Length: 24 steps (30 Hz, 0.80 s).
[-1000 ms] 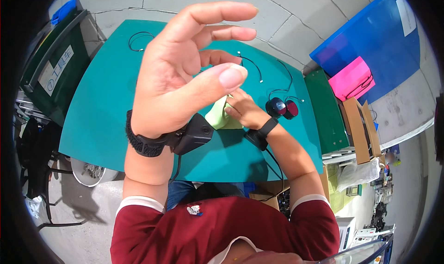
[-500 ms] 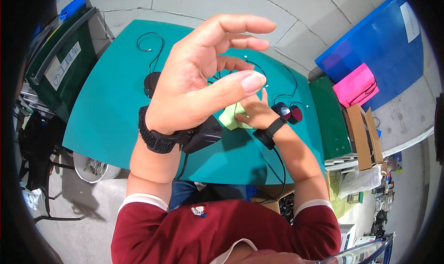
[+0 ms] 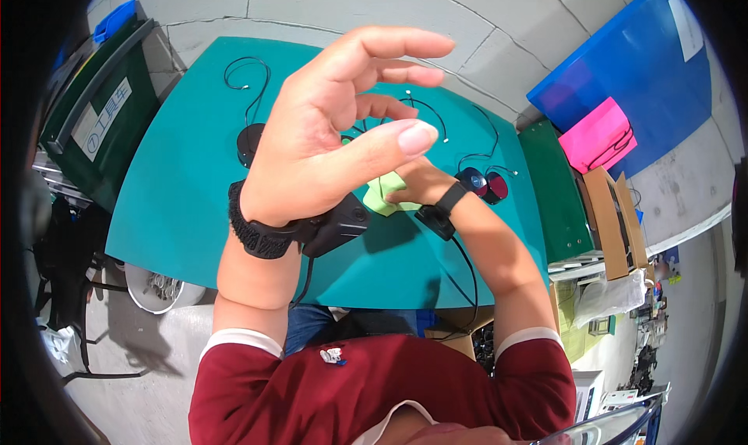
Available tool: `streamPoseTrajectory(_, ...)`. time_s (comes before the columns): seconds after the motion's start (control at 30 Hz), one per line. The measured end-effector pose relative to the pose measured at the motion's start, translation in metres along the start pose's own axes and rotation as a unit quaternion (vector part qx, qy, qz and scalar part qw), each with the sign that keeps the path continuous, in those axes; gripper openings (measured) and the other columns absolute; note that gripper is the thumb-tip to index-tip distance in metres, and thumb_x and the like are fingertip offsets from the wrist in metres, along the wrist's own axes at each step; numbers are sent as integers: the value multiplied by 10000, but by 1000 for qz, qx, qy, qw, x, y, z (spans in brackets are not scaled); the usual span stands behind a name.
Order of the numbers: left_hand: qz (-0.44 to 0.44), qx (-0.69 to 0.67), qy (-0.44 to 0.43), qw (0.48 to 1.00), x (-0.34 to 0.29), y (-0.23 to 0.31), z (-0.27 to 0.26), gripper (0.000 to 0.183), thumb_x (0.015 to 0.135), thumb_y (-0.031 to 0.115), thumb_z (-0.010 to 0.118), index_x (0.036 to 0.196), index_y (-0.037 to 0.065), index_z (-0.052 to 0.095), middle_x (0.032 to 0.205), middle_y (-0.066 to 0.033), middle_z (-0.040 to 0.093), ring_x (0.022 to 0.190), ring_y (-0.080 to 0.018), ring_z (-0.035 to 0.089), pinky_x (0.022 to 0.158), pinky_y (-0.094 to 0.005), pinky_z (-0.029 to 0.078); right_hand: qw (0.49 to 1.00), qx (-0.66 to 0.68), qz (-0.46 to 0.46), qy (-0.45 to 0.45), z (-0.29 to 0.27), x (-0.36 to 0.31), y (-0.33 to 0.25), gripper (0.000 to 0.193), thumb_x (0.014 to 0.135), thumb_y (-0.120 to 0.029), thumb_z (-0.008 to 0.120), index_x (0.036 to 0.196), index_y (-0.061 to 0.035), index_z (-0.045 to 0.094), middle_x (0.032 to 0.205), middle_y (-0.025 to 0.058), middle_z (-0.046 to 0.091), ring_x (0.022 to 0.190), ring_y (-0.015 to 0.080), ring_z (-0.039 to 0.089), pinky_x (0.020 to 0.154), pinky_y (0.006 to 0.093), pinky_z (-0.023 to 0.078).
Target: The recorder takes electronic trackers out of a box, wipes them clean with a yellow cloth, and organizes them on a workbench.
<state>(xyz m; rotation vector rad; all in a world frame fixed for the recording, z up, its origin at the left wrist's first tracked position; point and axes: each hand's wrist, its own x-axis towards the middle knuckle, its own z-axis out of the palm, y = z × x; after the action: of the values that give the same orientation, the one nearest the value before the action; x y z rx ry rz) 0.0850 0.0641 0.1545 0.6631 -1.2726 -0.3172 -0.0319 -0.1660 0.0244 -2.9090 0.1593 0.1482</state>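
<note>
Teal counter (image 3: 179, 203): left hand (image 3: 327, 141) raised, empty and spread; right hand (image 3: 417, 184) presses green cloth (image 3: 382, 196), which might snag nearby cables (image 3: 436, 118).

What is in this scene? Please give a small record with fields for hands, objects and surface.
left hand: raised near the camera, fingers spread and curved, holds nothing, black wrist band
right hand: resting on the table, touching a light green cloth, black watch on wrist
surface: teal table
other objects: black round disc with a thin cable; dark round earphone case, open, red inside
</note>
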Motion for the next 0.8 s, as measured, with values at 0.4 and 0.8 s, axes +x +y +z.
streamPoseTrajectory(0.4,-73,-15,-21,997,9,-45,12,416,799,84,569,1187,-4,448,1171,-129,512,1064,-218,507,853,-324,425,825,533,36,182,-23,-15,16,538,816,-232,595,1269,-40,377,1155,132,513,1044,250,515,905,363,414)
streamPoseTrajectory(0.8,-65,302,-33,951,4,-78,37,331,755,-37,598,1079,28,571,993,-88,565,800,-121,555,602,-213,492,405,840,-141,331,-68,-37,-36,548,906,-471,316,1238,-50,427,1151,163,518,1024,333,517,855,437,441)
